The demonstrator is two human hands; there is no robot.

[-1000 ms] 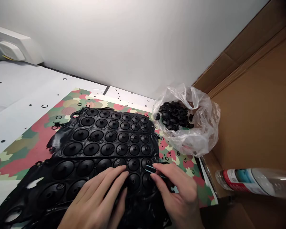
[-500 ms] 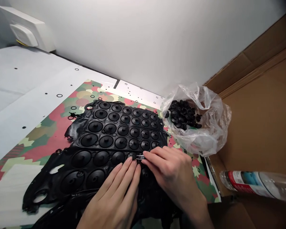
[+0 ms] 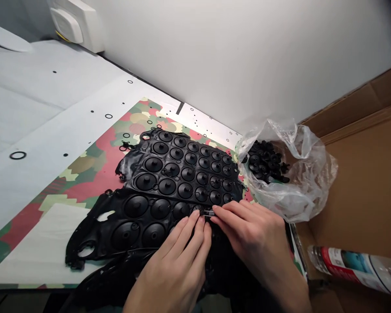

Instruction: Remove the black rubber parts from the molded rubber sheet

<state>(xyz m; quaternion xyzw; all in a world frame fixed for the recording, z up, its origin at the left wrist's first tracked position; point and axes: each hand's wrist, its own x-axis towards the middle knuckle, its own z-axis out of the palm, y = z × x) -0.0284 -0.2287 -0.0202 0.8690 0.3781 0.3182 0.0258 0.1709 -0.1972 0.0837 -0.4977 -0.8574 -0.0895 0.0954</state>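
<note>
A moulded black rubber sheet (image 3: pixel 182 200), set with rows of round discs that each carry a small raised middle, lies on a camouflage-patterned mat (image 3: pixel 106 156) on the white desk (image 3: pixel 35 117), its near end bunched and dark beneath the arms. In its nearer part, a pair of metal tweezers (image 3: pixel 209 213) points leftward at a small black bit of the rubber, too small and dark to tell whether the tips grip it or only touch it. The right hand (image 3: pixel 254 226) pinches the tweezers between its fingers; the left hand (image 3: pixel 174 265) lays its fingers close together on the sheet, their tips right by the tweezer points, though I cannot tell if they also pinch anything. The step in hand looks like fine work on a single disc, and the next move seems to call for a steady sheet and a sure bite of the tips without tearing the rubber. Just beyond the sheet's right side, an open clear plastic bag (image 3: pixel 316 174) holds a heap of loose black discs (image 3: pixel 263 161). Thin black rings (image 3: pixel 18 155) are scattered over desk and mat. Farther right, a labelled plastic bottle (image 3: pixel 355 265) lies on its side by brown cardboard (image 3: pixel 371 174).
</note>
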